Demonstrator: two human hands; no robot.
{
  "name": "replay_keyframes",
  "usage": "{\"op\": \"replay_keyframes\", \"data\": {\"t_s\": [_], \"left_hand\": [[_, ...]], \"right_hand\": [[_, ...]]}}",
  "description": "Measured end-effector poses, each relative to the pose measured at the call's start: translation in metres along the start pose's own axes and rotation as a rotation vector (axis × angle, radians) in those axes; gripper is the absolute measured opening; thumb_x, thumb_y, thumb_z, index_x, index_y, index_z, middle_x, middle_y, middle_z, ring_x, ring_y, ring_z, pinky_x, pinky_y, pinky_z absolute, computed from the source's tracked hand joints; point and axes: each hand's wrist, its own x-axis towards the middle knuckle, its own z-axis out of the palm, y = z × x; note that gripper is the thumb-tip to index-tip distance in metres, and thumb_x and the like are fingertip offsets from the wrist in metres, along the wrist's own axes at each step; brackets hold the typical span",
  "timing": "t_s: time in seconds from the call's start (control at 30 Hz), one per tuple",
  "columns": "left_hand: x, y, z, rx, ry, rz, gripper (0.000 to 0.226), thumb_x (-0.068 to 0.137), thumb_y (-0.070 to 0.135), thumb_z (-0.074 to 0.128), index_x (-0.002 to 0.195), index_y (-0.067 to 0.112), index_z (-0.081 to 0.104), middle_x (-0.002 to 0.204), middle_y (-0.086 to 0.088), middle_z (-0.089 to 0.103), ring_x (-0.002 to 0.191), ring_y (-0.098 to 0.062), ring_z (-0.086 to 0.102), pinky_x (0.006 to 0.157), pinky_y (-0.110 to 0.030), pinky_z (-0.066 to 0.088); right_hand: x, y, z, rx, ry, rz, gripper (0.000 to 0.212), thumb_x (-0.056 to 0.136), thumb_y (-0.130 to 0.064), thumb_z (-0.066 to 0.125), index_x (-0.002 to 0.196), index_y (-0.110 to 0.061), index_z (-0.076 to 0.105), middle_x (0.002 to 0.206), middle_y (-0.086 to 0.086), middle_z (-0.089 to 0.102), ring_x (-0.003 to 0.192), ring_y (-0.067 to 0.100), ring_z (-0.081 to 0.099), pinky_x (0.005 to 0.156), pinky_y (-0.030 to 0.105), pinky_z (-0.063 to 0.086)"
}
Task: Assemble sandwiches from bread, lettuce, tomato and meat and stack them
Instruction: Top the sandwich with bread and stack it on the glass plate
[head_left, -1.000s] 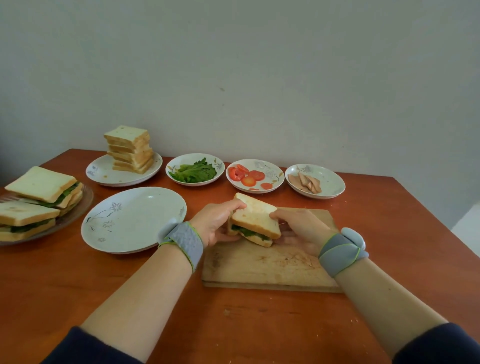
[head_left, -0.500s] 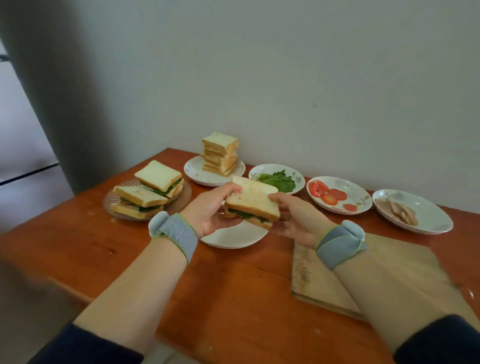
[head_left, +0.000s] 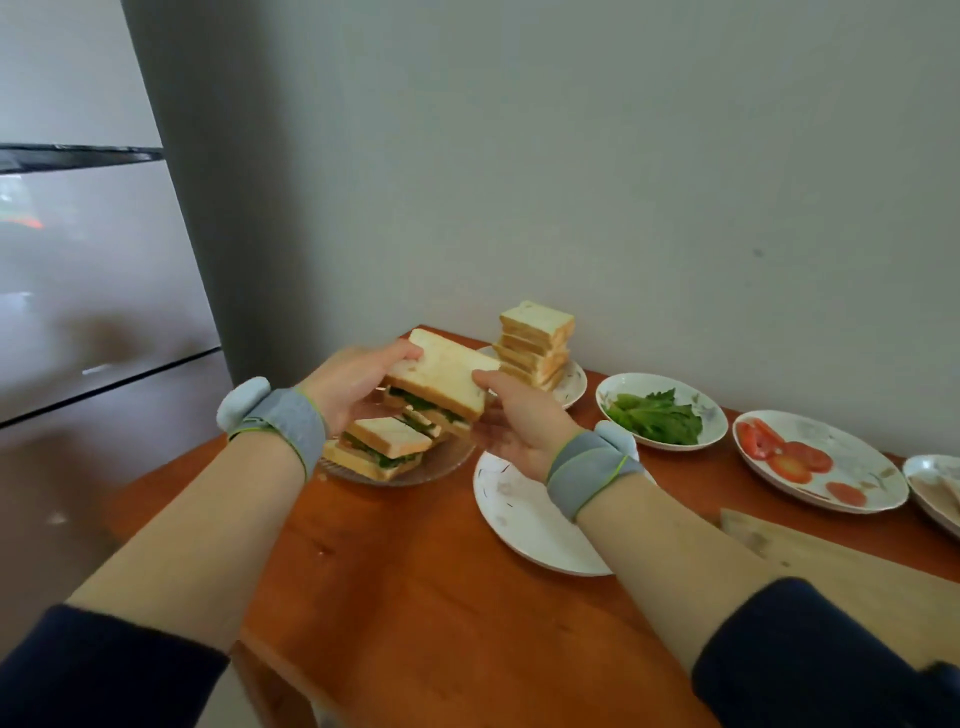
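Note:
I hold a sandwich (head_left: 441, 376) of white bread with green lettuce showing at its edge. My left hand (head_left: 348, 387) grips its left side and my right hand (head_left: 519, 423) grips its right side. It hangs just above a glass plate (head_left: 447, 465) at the table's far left corner. On that plate lie finished sandwiches (head_left: 387, 447), partly hidden behind my hands. Along the wall stand a stack of bread slices (head_left: 535, 343), a dish of lettuce (head_left: 657, 415), a dish of tomato slices (head_left: 795, 460) and, cut off at the right edge, a dish of meat (head_left: 937, 488).
An empty white plate (head_left: 524, 519) sits under my right wrist. A wooden cutting board (head_left: 852, 577) lies at the right. The wooden table (head_left: 431, 597) ends close to the left of the glass plate, beside a grey fridge (head_left: 104, 291).
Both hands lifted the sandwich off the cutting board and carried it left, over the white plate, to above the glass plate of sandwiches. The view swung left with them.

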Motion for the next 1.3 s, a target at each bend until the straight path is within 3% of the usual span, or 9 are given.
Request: {"op": "replay_keyframes", "data": {"t_s": [0.17, 0.27, 0.33, 0.47, 0.57, 0.67, 0.8, 0.97, 1.3], "left_hand": [[0.026, -0.015, -0.037, 0.096, 0.062, -0.040, 0.043, 0.077, 0.042, 0.071, 0.103, 0.008, 0.064, 0.099, -0.012, 0.064, 0.086, -0.025, 0.063, 0.080, -0.039, 0.054], [0.031, -0.024, -0.050, 0.139, 0.080, -0.079, 0.040, 0.079, 0.042, 0.069, 0.104, 0.012, 0.061, 0.105, -0.012, 0.064, 0.094, -0.026, 0.062, 0.076, -0.034, 0.052], [0.033, -0.027, -0.054, 0.162, 0.086, -0.097, 0.043, 0.080, 0.041, 0.068, 0.109, 0.012, 0.058, 0.106, -0.012, 0.062, 0.095, -0.026, 0.060, 0.074, -0.032, 0.050], [0.037, -0.030, -0.060, 0.204, 0.090, -0.128, 0.049, 0.081, 0.042, 0.067, 0.116, 0.011, 0.055, 0.108, -0.011, 0.060, 0.094, -0.024, 0.059, 0.071, -0.031, 0.050], [0.038, -0.031, -0.058, 0.209, 0.101, -0.136, 0.046, 0.083, 0.039, 0.065, 0.117, 0.010, 0.053, 0.110, -0.013, 0.059, 0.091, -0.023, 0.059, 0.061, -0.027, 0.048], [0.042, -0.030, -0.058, 0.195, 0.112, -0.158, 0.048, 0.084, 0.038, 0.065, 0.121, 0.009, 0.051, 0.112, -0.014, 0.058, 0.093, -0.025, 0.059, 0.058, -0.028, 0.049], [0.045, -0.028, -0.053, 0.211, 0.157, -0.158, 0.043, 0.085, 0.036, 0.063, 0.116, 0.008, 0.052, 0.105, -0.013, 0.058, 0.089, -0.025, 0.058, 0.066, -0.032, 0.049], [0.047, -0.028, -0.049, 0.279, 0.211, -0.145, 0.038, 0.087, 0.038, 0.060, 0.111, 0.010, 0.051, 0.089, -0.007, 0.055, 0.076, -0.020, 0.053, 0.075, -0.034, 0.045], [0.046, -0.038, -0.053, 0.277, 0.225, -0.162, 0.039, 0.085, 0.042, 0.061, 0.110, 0.014, 0.050, 0.088, -0.005, 0.054, 0.084, -0.021, 0.053, 0.086, -0.036, 0.047]], "right_hand": [[0.028, 0.013, 0.036, 0.016, 0.036, -0.002, 0.044, 0.082, -0.023, 0.073, 0.116, 0.000, 0.057, 0.090, 0.011, 0.063, 0.075, 0.022, 0.062, 0.056, 0.028, 0.055], [0.040, 0.025, 0.048, -0.008, 0.018, 0.027, 0.041, 0.082, -0.020, 0.071, 0.116, -0.002, 0.057, 0.094, 0.011, 0.063, 0.078, 0.024, 0.062, 0.069, 0.035, 0.057], [0.041, 0.033, 0.053, 0.007, 0.013, 0.049, 0.034, 0.081, -0.016, 0.070, 0.110, -0.005, 0.057, 0.101, 0.014, 0.066, 0.083, 0.026, 0.064, 0.078, 0.040, 0.059], [0.042, 0.041, 0.058, -0.009, 0.004, 0.067, 0.013, 0.083, -0.011, 0.067, 0.089, -0.007, 0.056, 0.089, 0.014, 0.065, 0.074, 0.025, 0.063, 0.064, 0.034, 0.056], [0.042, 0.039, 0.059, -0.026, -0.001, 0.054, 0.013, 0.084, -0.010, 0.065, 0.081, -0.009, 0.053, 0.080, 0.012, 0.063, 0.064, 0.023, 0.062, 0.067, 0.033, 0.058], [0.043, 0.039, 0.064, -0.048, 0.024, 0.036, 0.017, 0.084, -0.014, 0.068, 0.080, -0.011, 0.052, 0.093, 0.014, 0.065, 0.078, 0.025, 0.066, 0.066, 0.031, 0.057], [0.044, 0.043, 0.069, -0.025, 0.033, 0.025, 0.019, 0.082, -0.016, 0.071, 0.082, -0.013, 0.052, 0.105, 0.015, 0.067, 0.092, 0.028, 0.068, 0.071, 0.032, 0.057], [0.042, 0.045, 0.072, -0.063, 0.039, 0.020, 0.020, 0.081, -0.020, 0.072, 0.085, -0.014, 0.054, 0.102, 0.012, 0.067, 0.078, 0.023, 0.066, 0.059, 0.026, 0.055], [0.042, 0.052, 0.072, -0.205, 0.082, -0.003, 0.036, 0.080, -0.032, 0.073, 0.099, -0.007, 0.056, 0.094, 0.009, 0.067, 0.072, 0.022, 0.064, 0.067, 0.030, 0.056]]}}
